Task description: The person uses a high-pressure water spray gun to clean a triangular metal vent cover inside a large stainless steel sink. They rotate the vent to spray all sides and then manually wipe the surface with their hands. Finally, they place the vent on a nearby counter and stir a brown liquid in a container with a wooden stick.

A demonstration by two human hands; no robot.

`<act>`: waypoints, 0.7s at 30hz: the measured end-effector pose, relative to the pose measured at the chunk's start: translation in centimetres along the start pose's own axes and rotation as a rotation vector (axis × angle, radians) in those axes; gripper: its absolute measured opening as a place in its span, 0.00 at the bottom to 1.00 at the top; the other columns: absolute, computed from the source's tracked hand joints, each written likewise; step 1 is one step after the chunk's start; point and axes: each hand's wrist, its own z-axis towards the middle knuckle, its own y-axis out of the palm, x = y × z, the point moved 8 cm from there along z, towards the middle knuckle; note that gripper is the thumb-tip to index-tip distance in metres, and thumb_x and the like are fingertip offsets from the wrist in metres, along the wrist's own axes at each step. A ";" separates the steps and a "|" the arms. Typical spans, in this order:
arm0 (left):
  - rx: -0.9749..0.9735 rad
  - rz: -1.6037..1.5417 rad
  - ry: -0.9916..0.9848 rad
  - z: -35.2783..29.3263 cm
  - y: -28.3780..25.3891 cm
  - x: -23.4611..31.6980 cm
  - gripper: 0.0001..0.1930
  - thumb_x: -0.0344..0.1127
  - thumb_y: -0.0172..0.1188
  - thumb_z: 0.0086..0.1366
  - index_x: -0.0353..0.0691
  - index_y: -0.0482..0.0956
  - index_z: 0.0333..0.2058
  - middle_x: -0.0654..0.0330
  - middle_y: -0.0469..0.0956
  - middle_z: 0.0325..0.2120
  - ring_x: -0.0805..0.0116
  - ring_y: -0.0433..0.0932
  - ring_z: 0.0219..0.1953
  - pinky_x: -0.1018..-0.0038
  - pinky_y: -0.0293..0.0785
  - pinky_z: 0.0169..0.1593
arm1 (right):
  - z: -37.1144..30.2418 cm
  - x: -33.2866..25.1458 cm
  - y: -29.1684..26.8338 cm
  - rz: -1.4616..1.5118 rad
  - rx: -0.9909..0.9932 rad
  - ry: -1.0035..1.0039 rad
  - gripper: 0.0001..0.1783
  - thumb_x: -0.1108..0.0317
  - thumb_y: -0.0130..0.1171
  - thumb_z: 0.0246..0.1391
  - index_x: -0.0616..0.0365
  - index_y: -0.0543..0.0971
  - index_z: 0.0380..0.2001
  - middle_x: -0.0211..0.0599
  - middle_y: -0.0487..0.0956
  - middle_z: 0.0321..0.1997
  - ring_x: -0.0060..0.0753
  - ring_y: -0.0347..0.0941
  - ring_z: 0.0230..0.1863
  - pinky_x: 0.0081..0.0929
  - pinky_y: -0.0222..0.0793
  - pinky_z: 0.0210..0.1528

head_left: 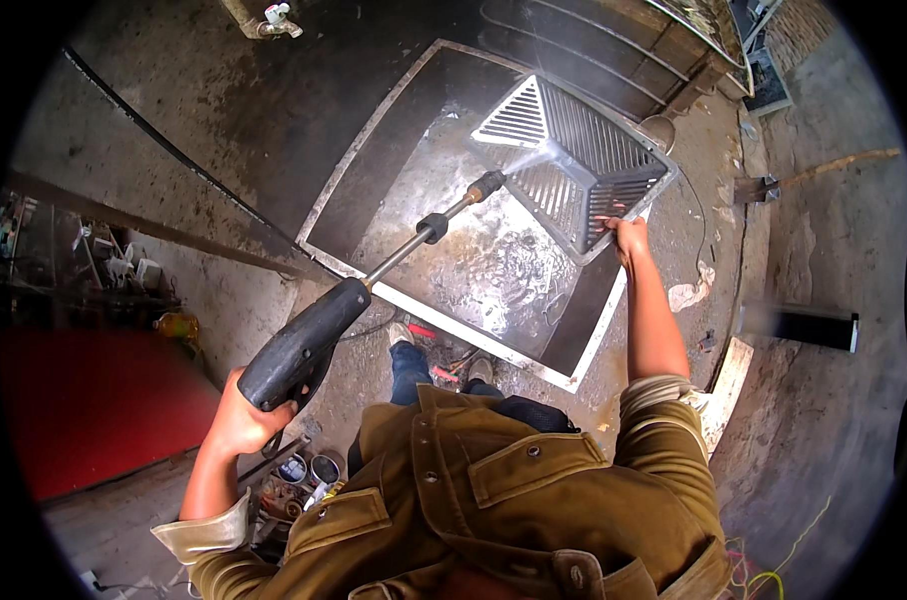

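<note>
Two hands share the work: the left hand (242, 415) is clamped on the pressure-washer gun (304, 345), aiming its lance at the metal grille (574, 160), while the right hand (629, 235) grips the grille's edge, tilting it upright in the wet steel tray (374, 130) so the spray strikes its slats.

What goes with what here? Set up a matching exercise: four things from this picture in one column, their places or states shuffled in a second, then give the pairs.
Things:
1. left hand
2. right hand
3. slatted grey metal grille
4. shallow white-rimmed metal basin

Places or states:
A. lies wet on the concrete floor
B. gripping the grille's near edge
C. propped up inside the basin, hit by the spray
D. closed on the handle of the black pressure-washer gun

Pairs: 1-D, 2-B, 3-C, 4-A
</note>
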 end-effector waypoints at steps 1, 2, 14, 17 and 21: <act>-0.026 0.006 -0.013 0.0 0.2 -0.2 0.18 0.22 0.56 0.42 0.34 0.78 0.37 0.61 0.79 0.28 0.74 0.75 0.32 0.75 0.71 0.40 | -0.2 0.0 0.0 -0.015 -0.009 0.003 0.14 0.87 0.49 0.40 0.73 0.76 0.34 0.49 0.80 0.30 0.40 0.77 0.26 0.33 0.74 0.28; -0.050 0.013 -0.026 0.1 0.3 -0.3 0.21 0.23 0.55 0.41 0.33 0.77 0.40 0.61 0.79 0.29 0.73 0.76 0.34 0.75 0.71 0.42 | -0.1 0.0 0.2 -0.028 -0.019 0.005 0.14 0.88 0.49 0.40 0.73 0.75 0.34 0.49 0.80 0.30 0.40 0.77 0.26 0.33 0.74 0.29; 0.163 -0.119 -0.051 0.9 -2.6 -0.8 0.18 0.20 0.56 0.44 0.35 0.78 0.39 0.63 0.79 0.29 0.75 0.74 0.32 0.76 0.71 0.40 | -0.8 -0.4 0.6 0.024 0.007 -0.016 0.16 0.88 0.49 0.41 0.74 0.74 0.38 0.51 0.80 0.33 0.42 0.77 0.27 0.35 0.75 0.28; 0.148 -0.034 0.047 0.6 -3.5 -0.7 0.18 0.22 0.60 0.44 0.33 0.77 0.39 0.62 0.79 0.30 0.74 0.74 0.33 0.75 0.71 0.41 | -0.7 1.5 1.2 0.036 0.020 0.110 0.34 0.85 0.51 0.44 0.72 0.60 0.59 0.51 0.80 0.35 0.37 0.76 0.27 0.32 0.73 0.29; 0.162 0.208 0.106 4.7 -7.0 3.5 0.24 0.31 0.64 0.43 0.31 0.75 0.42 0.55 0.78 0.31 0.68 0.75 0.35 0.71 0.72 0.42 | 0.1 7.1 -3.5 0.157 -0.042 0.155 0.47 0.79 0.45 0.44 0.60 0.42 0.68 0.54 0.78 0.36 0.38 0.73 0.26 0.30 0.73 0.29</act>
